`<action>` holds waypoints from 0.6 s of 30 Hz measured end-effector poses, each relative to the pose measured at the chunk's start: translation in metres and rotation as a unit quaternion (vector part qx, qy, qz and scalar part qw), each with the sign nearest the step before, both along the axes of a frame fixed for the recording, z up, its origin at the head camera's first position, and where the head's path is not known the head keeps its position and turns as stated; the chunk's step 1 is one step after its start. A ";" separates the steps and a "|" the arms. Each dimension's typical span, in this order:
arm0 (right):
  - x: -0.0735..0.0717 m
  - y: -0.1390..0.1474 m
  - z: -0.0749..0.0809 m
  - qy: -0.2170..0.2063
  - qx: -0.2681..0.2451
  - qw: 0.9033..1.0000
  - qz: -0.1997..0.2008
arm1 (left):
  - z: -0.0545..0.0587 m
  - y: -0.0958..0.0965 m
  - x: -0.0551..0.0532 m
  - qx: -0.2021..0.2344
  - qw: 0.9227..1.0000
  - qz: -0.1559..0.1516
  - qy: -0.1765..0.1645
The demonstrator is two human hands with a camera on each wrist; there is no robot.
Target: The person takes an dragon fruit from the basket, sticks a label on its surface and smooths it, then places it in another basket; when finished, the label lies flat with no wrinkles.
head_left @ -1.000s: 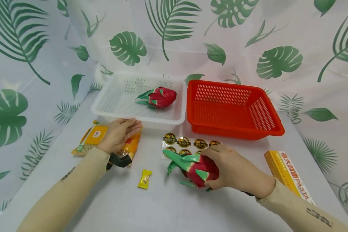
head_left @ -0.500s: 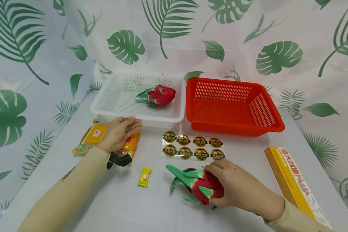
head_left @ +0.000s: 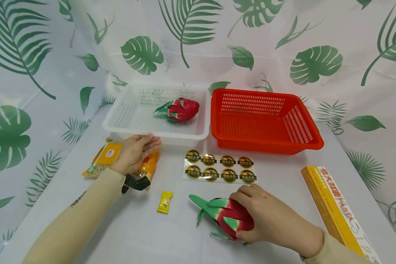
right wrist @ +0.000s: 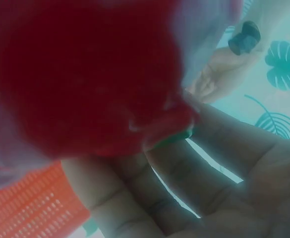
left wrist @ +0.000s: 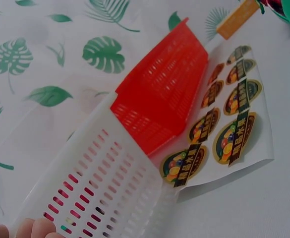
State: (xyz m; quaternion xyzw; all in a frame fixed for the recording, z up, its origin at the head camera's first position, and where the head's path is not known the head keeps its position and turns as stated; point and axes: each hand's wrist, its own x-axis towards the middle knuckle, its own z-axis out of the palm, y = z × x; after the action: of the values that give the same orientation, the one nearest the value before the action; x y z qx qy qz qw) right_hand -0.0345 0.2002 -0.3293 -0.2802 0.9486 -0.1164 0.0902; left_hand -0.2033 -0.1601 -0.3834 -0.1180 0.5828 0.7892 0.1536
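My right hand (head_left: 267, 216) grips the blunt end of a dragon fruit (head_left: 232, 218), its green leaf tips pointing left, low over the front of the table. In the right wrist view the red dragon fruit (right wrist: 95, 74) fills the upper left, with several fingers (right wrist: 184, 173) against it. At the white basket (head_left: 118, 126), my left hand (head_left: 135, 152) lies by the front rim, fingers fairly straight against its wall. A second dragon fruit (head_left: 184, 110) lies inside that basket. Only fingertips (left wrist: 35, 229) of the left hand show in the left wrist view.
A red basket (head_left: 267, 143) stands right of the white one. In front lies a sheet of round stickers (head_left: 219, 167). Yellow food packets (head_left: 105, 157) sit partly under the left hand. A small yellow wrapped candy (head_left: 165, 202) and a pasta box (head_left: 340, 211) lie nearer the front.
My right hand has drawn the dragon fruit toward me and slightly right, off the sticker sheet, which shows whole now. The left hand stays at the white basket.
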 end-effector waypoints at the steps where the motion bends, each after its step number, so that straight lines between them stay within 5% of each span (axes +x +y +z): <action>1: 0.000 -0.001 0.000 -0.008 0.001 1.000 -0.003 | 0.000 0.000 0.000 0.001 1.000 -0.001 0.000; 18: -0.002 0.004 0.001 0.052 0.022 0.998 0.002 | 0.001 0.013 -0.002 -0.022 0.999 -0.016 -0.021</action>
State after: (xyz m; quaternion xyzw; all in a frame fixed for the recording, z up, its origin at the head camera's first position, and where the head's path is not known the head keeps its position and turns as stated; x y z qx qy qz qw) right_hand -0.0365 0.2040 -0.3283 -0.2854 0.9538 -0.0809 0.0470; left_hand -0.2049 -0.1474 -0.3827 -0.1287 0.5988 0.7706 0.1761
